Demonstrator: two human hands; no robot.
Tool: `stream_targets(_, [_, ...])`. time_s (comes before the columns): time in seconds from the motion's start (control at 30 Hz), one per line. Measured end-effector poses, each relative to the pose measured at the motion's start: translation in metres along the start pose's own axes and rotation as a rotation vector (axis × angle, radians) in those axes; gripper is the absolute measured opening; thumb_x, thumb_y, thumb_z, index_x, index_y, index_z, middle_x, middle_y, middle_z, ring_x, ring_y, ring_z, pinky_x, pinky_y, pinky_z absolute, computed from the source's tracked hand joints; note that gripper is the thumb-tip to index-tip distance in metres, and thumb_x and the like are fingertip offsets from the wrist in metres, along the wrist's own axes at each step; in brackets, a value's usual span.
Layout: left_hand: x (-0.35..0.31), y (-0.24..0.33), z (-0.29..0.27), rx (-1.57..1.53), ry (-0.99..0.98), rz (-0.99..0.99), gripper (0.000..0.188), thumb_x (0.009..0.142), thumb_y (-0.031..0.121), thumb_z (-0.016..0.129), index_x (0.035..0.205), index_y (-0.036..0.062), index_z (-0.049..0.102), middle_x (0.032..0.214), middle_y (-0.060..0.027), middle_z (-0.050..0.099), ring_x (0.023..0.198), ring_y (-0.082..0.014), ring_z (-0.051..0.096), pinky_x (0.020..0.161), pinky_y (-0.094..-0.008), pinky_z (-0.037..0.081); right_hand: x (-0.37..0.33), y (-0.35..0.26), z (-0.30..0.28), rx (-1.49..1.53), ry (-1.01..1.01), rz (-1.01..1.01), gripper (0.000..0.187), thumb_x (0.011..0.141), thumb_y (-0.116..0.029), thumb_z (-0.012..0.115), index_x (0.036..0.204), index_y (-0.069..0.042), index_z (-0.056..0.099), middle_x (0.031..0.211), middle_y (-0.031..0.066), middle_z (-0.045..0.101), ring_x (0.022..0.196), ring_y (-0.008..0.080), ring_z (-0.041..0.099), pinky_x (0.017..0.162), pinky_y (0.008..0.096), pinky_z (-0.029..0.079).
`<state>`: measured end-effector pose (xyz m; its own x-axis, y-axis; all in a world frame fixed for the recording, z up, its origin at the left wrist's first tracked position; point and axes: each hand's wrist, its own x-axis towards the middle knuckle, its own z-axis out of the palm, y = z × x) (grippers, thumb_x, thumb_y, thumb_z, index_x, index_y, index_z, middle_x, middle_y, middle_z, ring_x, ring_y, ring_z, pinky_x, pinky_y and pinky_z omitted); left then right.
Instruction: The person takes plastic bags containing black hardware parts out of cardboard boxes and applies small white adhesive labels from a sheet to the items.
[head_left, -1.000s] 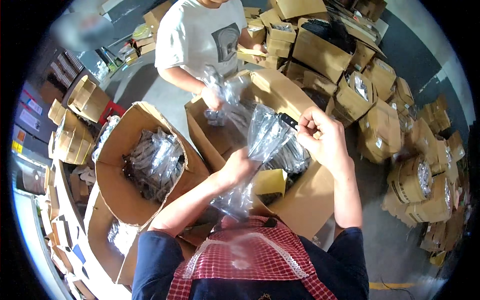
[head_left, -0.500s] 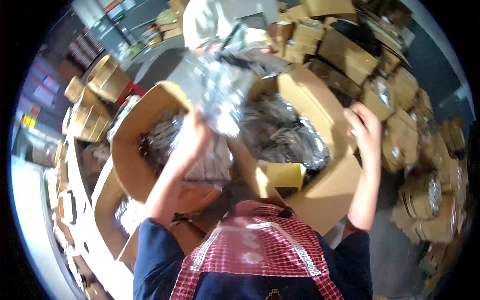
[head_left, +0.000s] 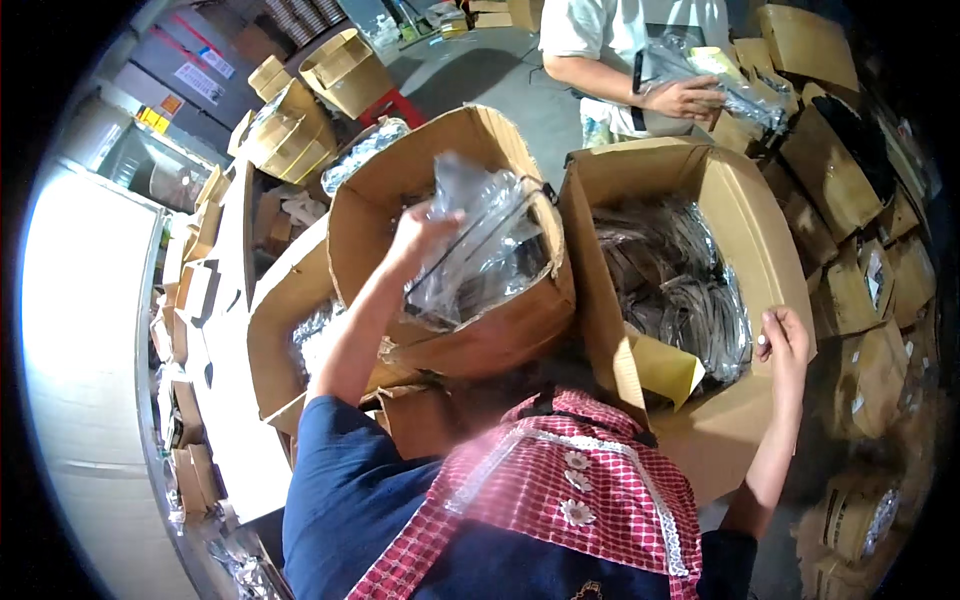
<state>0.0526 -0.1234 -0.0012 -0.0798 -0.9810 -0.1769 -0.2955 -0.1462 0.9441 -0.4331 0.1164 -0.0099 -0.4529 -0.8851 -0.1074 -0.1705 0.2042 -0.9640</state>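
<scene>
My left hand (head_left: 425, 235) is closed on a clear plastic bag (head_left: 482, 245) with thin black strips or cords in it. The bag hangs in the mouth of the left cardboard box (head_left: 470, 345), over what lies inside. My right hand (head_left: 785, 338) is raised at the right wall of the second cardboard box (head_left: 765, 215), fingers curled in. A small white spot shows at its fingertips; I cannot make out what it is. Plastic-wrapped dark grey pieces (head_left: 670, 270) and a yellow sheet (head_left: 665, 370) lie in that second box.
Across the boxes a person in a white shirt (head_left: 590, 40) holds another clear bag (head_left: 700, 80). Stacked cartons (head_left: 830, 180) stand at the right. A lower open box (head_left: 275, 350) sits at the left, and a red stool (head_left: 395, 105) stands behind.
My view has turned, and the boxes now sit further right. The clear bag in my left hand has come down into the left box. My right hand stays raised with curled fingers.
</scene>
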Motion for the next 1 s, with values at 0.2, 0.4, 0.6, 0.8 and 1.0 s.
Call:
stream_targets(0.2, [0.004, 0.056, -0.060, -0.452, 0.258, 0.373, 0.017, 0.090, 0.026, 0.070, 0.087, 0.0102, 0.070, 0.070, 0.0038, 0.062, 0.056, -0.0049, 0.051, 0.052, -0.0236, 0.039, 0.004, -0.048, 0.062, 0.073, -0.112, -0.083, 0.015, 0.096, -0.021, 0.062, 0.099, -0.007, 0.061, 0.079, -0.0040, 0.056, 0.059, 0.0027, 0.050, 0.053, 0.0156, 0.038])
stream_targets(0.4, [-0.030, 0.075, -0.027, -1.335, -0.115, 0.420, 0.040, 0.093, 0.050, 0.063, 0.079, 0.0117, 0.063, 0.048, 0.0071, 0.035, 0.041, -0.0095, 0.030, 0.042, -0.0295, 0.027, -0.009, -0.114, 0.145, 0.193, -0.674, -0.329, 0.022, 0.089, -0.006, 0.065, 0.109, -0.002, 0.060, 0.094, 0.0011, 0.060, 0.087, 0.0082, 0.058, 0.077, 0.0222, 0.050])
stream_targets(0.6, [-0.049, 0.067, 0.038, -1.546, -0.606, 0.373, 0.045, 0.087, 0.059, 0.067, 0.071, 0.0196, 0.051, 0.060, 0.0083, 0.044, 0.054, -0.0062, 0.044, 0.053, -0.0265, 0.039, -0.022, -0.151, 0.175, 0.585, -0.890, -0.324, 0.020, 0.085, -0.001, 0.060, 0.104, -0.002, 0.055, 0.090, 0.0027, 0.058, 0.078, 0.0093, 0.060, 0.067, 0.0248, 0.053])
stream_targets(0.8, [-0.077, 0.077, 0.075, -2.280, -1.359, 0.479, 0.035, 0.090, 0.015, 0.059, 0.061, 0.0199, 0.040, 0.052, 0.0114, 0.030, 0.048, 0.0010, 0.026, 0.047, -0.0182, 0.019, -0.043, -0.153, 0.159, 0.637, -1.169, -0.122, 0.022, 0.085, -0.007, 0.067, 0.104, -0.001, 0.056, 0.086, 0.0039, 0.061, 0.071, 0.0111, 0.064, 0.065, 0.0245, 0.056])
stream_targets(1.0, [-0.081, 0.083, 0.091, -2.269, -1.477, 0.579, 0.033, 0.088, 0.015, 0.061, 0.063, 0.0197, 0.040, 0.053, 0.0105, 0.031, 0.050, 0.0011, 0.028, 0.049, -0.0184, 0.021, -0.052, -0.151, 0.154, 0.608, -1.155, -0.147, 0.021, 0.086, -0.002, 0.066, 0.104, 0.000, 0.056, 0.086, 0.0041, 0.061, 0.073, 0.0100, 0.062, 0.069, 0.0240, 0.055])
